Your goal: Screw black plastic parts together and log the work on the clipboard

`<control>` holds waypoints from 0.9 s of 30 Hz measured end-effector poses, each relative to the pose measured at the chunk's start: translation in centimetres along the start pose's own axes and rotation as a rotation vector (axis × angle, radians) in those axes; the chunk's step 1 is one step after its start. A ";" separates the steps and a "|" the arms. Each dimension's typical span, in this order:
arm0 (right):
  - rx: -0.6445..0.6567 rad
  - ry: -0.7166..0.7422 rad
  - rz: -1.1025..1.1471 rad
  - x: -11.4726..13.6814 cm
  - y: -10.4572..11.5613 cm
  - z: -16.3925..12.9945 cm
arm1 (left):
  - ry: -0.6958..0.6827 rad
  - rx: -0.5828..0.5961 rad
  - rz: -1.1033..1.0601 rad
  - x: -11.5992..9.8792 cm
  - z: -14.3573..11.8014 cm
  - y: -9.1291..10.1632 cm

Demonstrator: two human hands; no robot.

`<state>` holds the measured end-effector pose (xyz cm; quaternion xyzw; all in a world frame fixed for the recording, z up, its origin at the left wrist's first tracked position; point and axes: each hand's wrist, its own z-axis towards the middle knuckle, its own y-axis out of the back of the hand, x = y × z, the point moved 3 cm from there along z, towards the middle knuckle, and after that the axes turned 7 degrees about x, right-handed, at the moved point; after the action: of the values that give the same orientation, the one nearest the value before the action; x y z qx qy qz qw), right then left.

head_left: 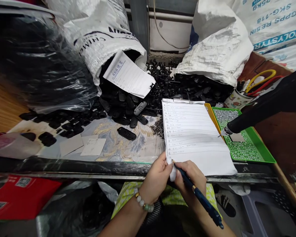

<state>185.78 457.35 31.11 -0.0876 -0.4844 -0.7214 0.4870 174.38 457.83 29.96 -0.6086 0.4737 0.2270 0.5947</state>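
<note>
A clipboard with lined paper (199,138) lies at the front edge of the table, rows of handwriting down its left side and a metal clip at its top. My left hand (158,176), a beaded bracelet on its wrist, grips the lower left corner of the paper with the thumb on top. In my right hand (193,181) is a dark blue pen (204,201), held between closed fingers. Its tip touches the sheet, or nearly so, near the lower left under the last written row. What lies beneath the stack is mostly hidden.
Heaps of black plastic parts (128,108) spread behind, with a printed pad (129,75) on them. White sacks (212,42) stand at the back. A green tray (263,148) of small metal pieces sits right, under a black powered screwdriver (261,102). Blank cards (93,146) lie left.
</note>
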 end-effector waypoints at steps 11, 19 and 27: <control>-0.166 -0.129 -0.077 -3.0 4.6 -1.1 | 0.073 -0.042 0.002 -0.2 0.1 -0.3; -0.406 -0.306 -0.253 -4.9 8.8 -2.6 | 0.088 -0.067 0.038 -0.2 0.0 -0.3; -0.032 -0.049 0.167 1.0 1.6 -0.3 | 0.023 -0.001 0.008 -0.2 0.0 -0.3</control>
<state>186.67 456.41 32.52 -0.1531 -0.4757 -0.6837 0.5319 174.52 457.80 30.25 -0.6098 0.4827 0.2225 0.5879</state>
